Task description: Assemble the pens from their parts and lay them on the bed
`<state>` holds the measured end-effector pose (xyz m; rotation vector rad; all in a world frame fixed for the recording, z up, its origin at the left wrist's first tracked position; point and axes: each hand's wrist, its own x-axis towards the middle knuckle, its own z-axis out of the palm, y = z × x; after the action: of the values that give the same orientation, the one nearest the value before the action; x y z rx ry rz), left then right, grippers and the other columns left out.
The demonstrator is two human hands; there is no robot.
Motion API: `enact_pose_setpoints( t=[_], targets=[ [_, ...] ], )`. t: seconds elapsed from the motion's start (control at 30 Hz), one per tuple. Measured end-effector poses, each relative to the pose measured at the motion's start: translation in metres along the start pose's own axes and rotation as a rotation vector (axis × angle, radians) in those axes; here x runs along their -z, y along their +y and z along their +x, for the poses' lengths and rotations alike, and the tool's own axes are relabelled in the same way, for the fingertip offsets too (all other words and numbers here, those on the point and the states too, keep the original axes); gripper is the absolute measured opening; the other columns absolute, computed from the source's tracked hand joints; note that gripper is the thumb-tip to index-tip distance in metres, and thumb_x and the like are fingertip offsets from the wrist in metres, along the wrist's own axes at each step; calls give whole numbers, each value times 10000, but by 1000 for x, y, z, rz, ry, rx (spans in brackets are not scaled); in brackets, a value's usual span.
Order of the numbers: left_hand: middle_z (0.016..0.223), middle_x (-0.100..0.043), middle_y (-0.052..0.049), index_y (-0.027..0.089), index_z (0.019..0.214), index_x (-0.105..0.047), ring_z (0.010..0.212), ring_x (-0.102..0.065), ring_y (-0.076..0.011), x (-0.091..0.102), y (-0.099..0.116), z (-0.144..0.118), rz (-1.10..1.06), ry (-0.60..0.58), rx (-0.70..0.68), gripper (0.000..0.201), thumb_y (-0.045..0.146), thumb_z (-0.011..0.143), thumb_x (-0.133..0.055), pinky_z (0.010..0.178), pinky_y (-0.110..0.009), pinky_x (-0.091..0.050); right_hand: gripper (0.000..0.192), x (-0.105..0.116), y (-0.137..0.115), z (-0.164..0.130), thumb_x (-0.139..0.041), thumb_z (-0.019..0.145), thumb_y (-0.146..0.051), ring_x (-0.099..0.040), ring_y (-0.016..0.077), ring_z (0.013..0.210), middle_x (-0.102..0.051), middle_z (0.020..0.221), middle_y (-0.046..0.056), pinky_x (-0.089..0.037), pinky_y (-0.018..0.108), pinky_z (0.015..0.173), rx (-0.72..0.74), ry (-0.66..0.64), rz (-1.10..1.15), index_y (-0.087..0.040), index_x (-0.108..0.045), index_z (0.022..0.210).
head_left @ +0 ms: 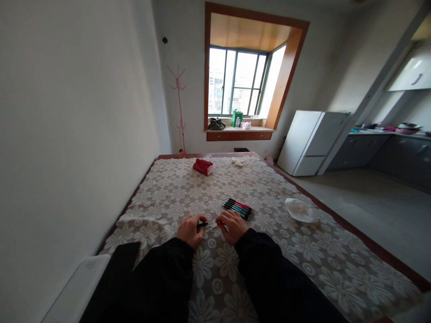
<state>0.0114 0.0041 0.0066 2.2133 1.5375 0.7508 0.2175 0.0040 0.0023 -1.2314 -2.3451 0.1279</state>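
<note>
Both my hands rest on a table covered with a floral lace cloth [208,188]. My left hand [189,229] grips a thin black pen body [202,224] that points right. My right hand [233,224] pinches a small red piece [220,222], apparently the pen's cap or end; a short gap separates the two parts. Just beyond my right hand lies a row of several pens [237,208] with black, red and teal barrels, side by side. Black sleeves cover both forearms.
A crumpled white tissue [299,210] lies to the right of the pens. A red tissue pack [203,166] and a small white scrap [237,162] sit at the far end. A wall runs along the left; a white fridge [311,142] stands at the right.
</note>
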Motion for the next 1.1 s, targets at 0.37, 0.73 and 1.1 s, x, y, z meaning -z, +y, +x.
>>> enact_pose_setpoints(
  t=[0.37, 0.73, 1.1],
  targets=[
    [984, -669, -9, 243, 974, -638, 963, -563, -190, -1, -1, 0, 4, 27, -47, 373, 59, 661, -556, 883, -306, -394, 113, 1, -4, -1, -557, 854, -187, -531, 179, 909, -631, 935, 28, -351, 298, 828, 123, -38, 36, -226, -625, 935],
    [1207, -598, -5, 315, 907, -698, 1161, -466, -246, 2, 7, -5, 34, -47, -327, 153, 303, 762, -652, 992, -399, -348, 127, -4, 5, 0, -588, 812, -152, -534, 191, 914, -618, 917, 22, -365, 298, 825, -156, 29, -16, -224, -654, 894],
    [1114, -636, -17, 263, 852, -679, 1107, -498, -238, -1, 4, -5, 37, 49, -263, 150, 191, 740, -610, 954, -414, -384, 53, -7, 11, 3, -686, 783, -243, -549, 186, 905, -620, 896, 8, -376, 288, 805, -189, -49, 18, -269, -720, 814]
  ],
)
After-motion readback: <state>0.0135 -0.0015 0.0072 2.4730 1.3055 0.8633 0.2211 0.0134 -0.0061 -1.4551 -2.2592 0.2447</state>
